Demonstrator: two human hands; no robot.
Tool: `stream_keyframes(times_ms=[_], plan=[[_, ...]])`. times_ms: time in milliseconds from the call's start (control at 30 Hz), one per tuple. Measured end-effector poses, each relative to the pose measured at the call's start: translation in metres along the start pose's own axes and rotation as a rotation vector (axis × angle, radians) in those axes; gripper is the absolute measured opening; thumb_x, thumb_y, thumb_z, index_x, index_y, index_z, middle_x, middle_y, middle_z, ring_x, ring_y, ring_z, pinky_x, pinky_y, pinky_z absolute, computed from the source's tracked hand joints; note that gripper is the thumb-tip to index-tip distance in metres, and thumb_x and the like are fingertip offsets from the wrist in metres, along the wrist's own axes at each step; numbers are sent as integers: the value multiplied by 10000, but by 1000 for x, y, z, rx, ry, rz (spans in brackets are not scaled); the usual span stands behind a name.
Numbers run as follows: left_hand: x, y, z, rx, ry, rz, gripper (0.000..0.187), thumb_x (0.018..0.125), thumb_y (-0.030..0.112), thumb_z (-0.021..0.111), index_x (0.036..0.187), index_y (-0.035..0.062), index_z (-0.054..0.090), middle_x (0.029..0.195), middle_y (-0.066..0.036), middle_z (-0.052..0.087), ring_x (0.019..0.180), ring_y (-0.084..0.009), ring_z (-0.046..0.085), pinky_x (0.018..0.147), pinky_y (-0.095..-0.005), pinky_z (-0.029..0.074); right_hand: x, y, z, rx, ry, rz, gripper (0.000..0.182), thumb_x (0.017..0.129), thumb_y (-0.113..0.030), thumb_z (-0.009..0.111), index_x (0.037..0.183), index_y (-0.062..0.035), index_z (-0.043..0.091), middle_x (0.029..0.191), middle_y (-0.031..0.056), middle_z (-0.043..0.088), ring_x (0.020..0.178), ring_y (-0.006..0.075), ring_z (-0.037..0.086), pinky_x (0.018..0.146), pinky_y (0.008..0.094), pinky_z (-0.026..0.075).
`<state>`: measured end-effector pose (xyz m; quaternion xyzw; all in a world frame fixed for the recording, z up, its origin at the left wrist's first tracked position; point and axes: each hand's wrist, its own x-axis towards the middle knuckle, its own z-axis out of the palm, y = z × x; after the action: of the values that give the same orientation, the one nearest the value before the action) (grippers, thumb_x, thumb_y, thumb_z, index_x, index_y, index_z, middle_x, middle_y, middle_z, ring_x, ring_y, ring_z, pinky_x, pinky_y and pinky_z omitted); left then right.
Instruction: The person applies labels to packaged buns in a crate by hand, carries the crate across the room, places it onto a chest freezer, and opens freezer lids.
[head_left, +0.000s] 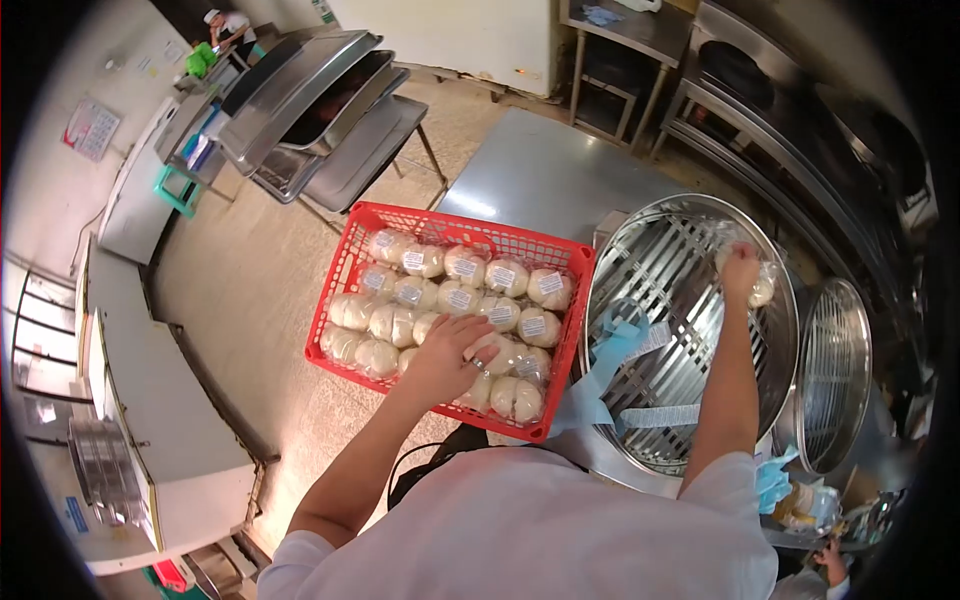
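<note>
A red plastic basket (570,330) holds rows of white buns (463,264) in clear plastic packs, several with printed labels. My left hand (450,355), a ring on one finger, lies over the packs near the basket's front, its fingers stretched out. To the right, my right hand (740,268) is closed on a clear-wrapped bun pack (762,288) above the far right side of a round metal steamer tray (650,270). Part of that pack is hidden behind the hand. Strips of pale blue label backing (612,360), with white labels (660,414), lie across the tray's slats.
Basket and tray rest on a steel table (540,160). Another round slatted tray (836,375) leans at the right. Stacked metal pans (310,110) stand on a rack beyond. A person (232,32) is at the far left back; another person's hand (832,560) shows at lower right.
</note>
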<state>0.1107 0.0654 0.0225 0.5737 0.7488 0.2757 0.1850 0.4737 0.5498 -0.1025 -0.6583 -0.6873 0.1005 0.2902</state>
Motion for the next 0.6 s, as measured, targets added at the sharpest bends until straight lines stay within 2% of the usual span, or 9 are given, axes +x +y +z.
stream_keyframes(times_ms=[100,167,300,333,400,433,500,533,600], plan=[[1,22,3,-180,114,48,380,934,203,771,1267,37,698,1335,-175,683,1297,-383,598,1147,-503,443,-10,12,-3,817,-102,37,213,1079,-167,563,1071,-17,714,1044,124,755,959,250,710,893,367,558],[7,33,12,-283,116,107,531,888,198,828,1356,41,633,1371,-189,658,1306,-385,593,1120,-476,470,-64,-56,-49,1186,-199,119,207,1088,-80,509,1013,-12,689,965,62,721,929,180,667,874,340,540],[18,71,23,-591,34,18,878,810,243,920,1535,65,456,1424,-208,603,1305,-350,594,1083,-444,493,-183,-143,-103,1362,-538,356,184,1052,-87,600,1218,-23,647,1060,97,722,941,221,708,892,382,589],[19,74,28,-719,-34,26,935,793,258,935,1553,67,425,1425,-208,594,1299,-335,594,1071,-432,498,-218,-169,-111,1393,-573,465,198,1029,-137,655,1194,-29,644,1069,102,720,922,227,718,866,384,600],[18,77,37,-975,-182,44,1049,758,289,966,1588,71,362,1427,-210,576,1287,-305,593,1047,-407,509,-273,-202,-121,1399,-751,242,176,1025,-202,674,1077,-37,645,1112,89,714,991,219,699,878,380,585],[15,81,34,-915,-114,57,949,757,210,948,1534,53,427,1387,-197,598,1266,-279,596,1022,-385,520,-296,-206,-112,1391,-791,142,213,1013,-209,666,1126,-28,660,1213,98,692,1079,214,660,955,392,545],[15,73,26,-820,-134,-79,927,733,208,961,1495,43,460,1362,-187,614,1245,-264,607,1048,-393,510,-309,-247,-147,1344,-914,63,293,951,-196,712,1185,-25,675,1307,117,660,1124,213,629,1034,387,485],[15,68,22,-771,-144,-144,916,721,207,967,1476,39,476,1349,-181,622,1234,-256,613,1062,-396,505,-312,-262,-157,1122,-804,-208,318,932,-178,723,1207,-27,675,1320,122,653,1129,209,630,1038,382,483],[9,63,20,-714,-60,-25,817,704,211,957,1384,24,544,1245,-179,676,1136,-257,668,986,-376,546,-318,-279,-169,635,-564,-685,381,893,-143,745,1251,-30,676,1346,131,641,1140,200,633,1044,372,481]])
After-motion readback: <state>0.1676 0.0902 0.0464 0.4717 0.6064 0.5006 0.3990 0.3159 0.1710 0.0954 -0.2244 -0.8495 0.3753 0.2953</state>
